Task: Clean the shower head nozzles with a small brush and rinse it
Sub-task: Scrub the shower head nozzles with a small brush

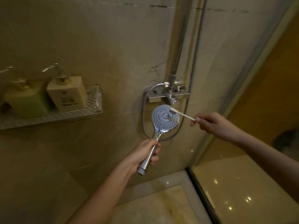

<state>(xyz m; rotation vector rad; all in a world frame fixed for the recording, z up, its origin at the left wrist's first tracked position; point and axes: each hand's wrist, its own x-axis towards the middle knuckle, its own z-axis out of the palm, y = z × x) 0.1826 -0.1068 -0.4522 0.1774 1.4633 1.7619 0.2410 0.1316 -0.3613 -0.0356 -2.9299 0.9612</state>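
The left hand (146, 153) had its fingers curled tight round the chrome handle of the shower head (165, 118), whose nozzle face rose just above them. The right hand (208, 122) pinched the small brush (182, 114); beyond those fingertips its head touched the face's upper right edge. Farther off, behind it, stood the mixer valve (169, 93).

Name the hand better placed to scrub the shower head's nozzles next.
Right. The right hand pinches the small white brush, its bristles at the round chrome shower head face; the left hand grips the handle, steadying it.
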